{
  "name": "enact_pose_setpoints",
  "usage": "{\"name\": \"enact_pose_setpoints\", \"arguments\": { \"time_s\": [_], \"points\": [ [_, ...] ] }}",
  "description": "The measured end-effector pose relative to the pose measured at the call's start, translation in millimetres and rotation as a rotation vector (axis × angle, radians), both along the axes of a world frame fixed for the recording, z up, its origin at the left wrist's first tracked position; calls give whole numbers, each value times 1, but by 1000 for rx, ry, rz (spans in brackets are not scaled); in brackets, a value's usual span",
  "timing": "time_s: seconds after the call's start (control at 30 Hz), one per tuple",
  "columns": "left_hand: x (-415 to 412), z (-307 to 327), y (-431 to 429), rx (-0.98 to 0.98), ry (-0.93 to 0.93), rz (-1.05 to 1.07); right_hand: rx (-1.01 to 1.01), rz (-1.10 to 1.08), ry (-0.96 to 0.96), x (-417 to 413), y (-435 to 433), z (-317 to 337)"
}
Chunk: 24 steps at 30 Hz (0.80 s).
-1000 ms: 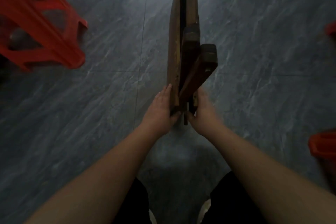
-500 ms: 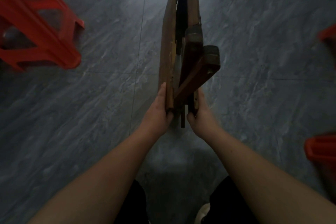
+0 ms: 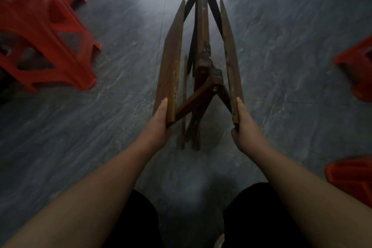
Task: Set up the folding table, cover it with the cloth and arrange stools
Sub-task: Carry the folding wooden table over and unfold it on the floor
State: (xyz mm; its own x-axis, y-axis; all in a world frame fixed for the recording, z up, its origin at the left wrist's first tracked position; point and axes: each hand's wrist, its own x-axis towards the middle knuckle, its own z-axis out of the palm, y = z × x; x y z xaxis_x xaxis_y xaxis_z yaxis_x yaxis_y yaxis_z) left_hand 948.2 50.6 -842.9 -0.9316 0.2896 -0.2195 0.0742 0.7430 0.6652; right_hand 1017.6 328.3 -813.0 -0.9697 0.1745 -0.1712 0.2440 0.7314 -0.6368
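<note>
text: none legible | labels: none | numbers: none

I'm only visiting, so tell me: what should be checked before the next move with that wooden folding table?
1. Grip of left hand on left panel: ok, it holds the near end.
2. Grip of right hand on right panel: ok, it holds the near end.
3. Panels parted: ok, splayed apart toward the person.
4. Leg frame free to swing: cannot tell, too dark.
5. Room on the floor: probably not ok; left red stool stands close, far right stool and near right stool too.
6. Cloth within reach: cannot tell, none in view.
</note>
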Motion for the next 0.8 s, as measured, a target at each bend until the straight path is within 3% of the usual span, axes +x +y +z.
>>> {"name": "enact_pose_setpoints", "arguments": {
  "time_s": [0.23, 0.4, 0.8],
  "points": [
    [-3, 33, -29, -136, 70, -38, 149, -32, -11, 8, 18, 28],
    [-12, 57, -47, -285, 109, -106, 228, 66, -19, 9, 28, 41],
    [-18, 119, -13, -708, 145, -146, 520, 119, -85, -1, 15, 95]
  ]
}}
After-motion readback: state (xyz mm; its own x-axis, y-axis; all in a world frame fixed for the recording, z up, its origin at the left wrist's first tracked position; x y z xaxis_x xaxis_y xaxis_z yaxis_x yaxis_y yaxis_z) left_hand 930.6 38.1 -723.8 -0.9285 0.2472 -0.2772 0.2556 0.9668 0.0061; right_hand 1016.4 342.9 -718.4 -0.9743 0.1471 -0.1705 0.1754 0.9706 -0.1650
